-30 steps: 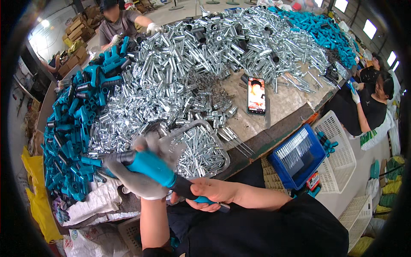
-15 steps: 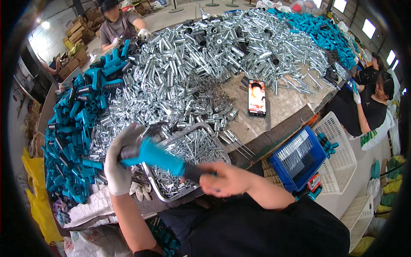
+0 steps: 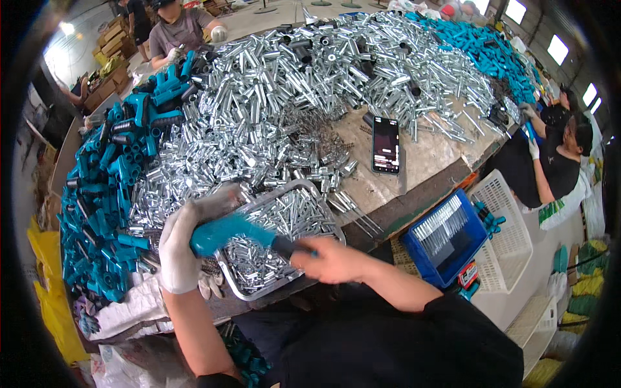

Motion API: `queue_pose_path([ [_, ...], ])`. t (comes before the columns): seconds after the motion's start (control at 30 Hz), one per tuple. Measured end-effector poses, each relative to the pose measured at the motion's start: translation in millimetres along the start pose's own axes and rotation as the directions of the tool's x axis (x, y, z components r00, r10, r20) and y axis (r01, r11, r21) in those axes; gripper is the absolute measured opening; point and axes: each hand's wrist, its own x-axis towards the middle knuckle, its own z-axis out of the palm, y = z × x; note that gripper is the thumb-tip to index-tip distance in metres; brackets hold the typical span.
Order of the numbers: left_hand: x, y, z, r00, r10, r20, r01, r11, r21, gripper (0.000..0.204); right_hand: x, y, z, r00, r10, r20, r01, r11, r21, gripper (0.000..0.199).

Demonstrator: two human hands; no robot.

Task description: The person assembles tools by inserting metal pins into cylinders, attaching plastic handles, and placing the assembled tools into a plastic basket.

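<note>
- Premises: factory workshop, hand-work area.
- Table (image 3: 420,197) heaped with loose metal parts (image 3: 278,71) and teal parts (image 3: 100,213) in bulk.
- Gloved co-worker (image 3: 184,32) stationed at far side.
- Cardboard boxes (image 3: 115,39), slotted crate (image 3: 515,255) and filled sacks (image 3: 590,284) stored around.

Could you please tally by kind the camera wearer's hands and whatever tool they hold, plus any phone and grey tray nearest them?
Gloved left hand: 1
Bare right hand: 1
Teal-and-black tool: 1
Smartphone: 1
Grey tray: 1
Total: 5
</note>
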Motion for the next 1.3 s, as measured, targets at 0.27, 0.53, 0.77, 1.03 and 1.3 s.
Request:
queue_pose_path([
  [0.27, 2.2, -10.4, -5.6, 0.990, 0.081, 0.112, -0.085, 0.996, 0.034, 0.055, -1.3, -0.3, -1.0, 1.000, -0.004, 0.013, 0.006, 0.989, -0.149, 0.043],
  [0.53, -3.3, -9.1, -15.4, 0.989, -0.042, 0.143, 0.044, 0.999, -0.016, 0.041, -2.7, 12.9, 9.0, 0.949, -0.314, -0.017, 0.274, 0.852, -0.445, 0.040],
  [0.77, -3.2, -42.6, 32.3, 0.943, -0.026, -0.332, 0.026, 1.000, -0.006, 0.069, -10.5, -18.9, 15.3, 0.691, -0.645, -0.326, 0.440, 0.733, -0.518, 0.043],
  [1.03, 5.6, -10.1, 68.5, 0.992, -0.123, -0.034, 0.086, 0.839, -0.537, 0.032, -13.4, -14.3, 26.6, 0.890, -0.293, 0.350, -0.033, 0.724, 0.689, 0.048],
  [1.3, 29.5, -57.2, -12.3, 0.936, 0.066, -0.347, 0.229, 0.634, 0.739, 0.053, -27.2, -10.7, -9.3, 0.995, -0.054, -0.089, 0.092, 0.862, 0.498, 0.021],
])
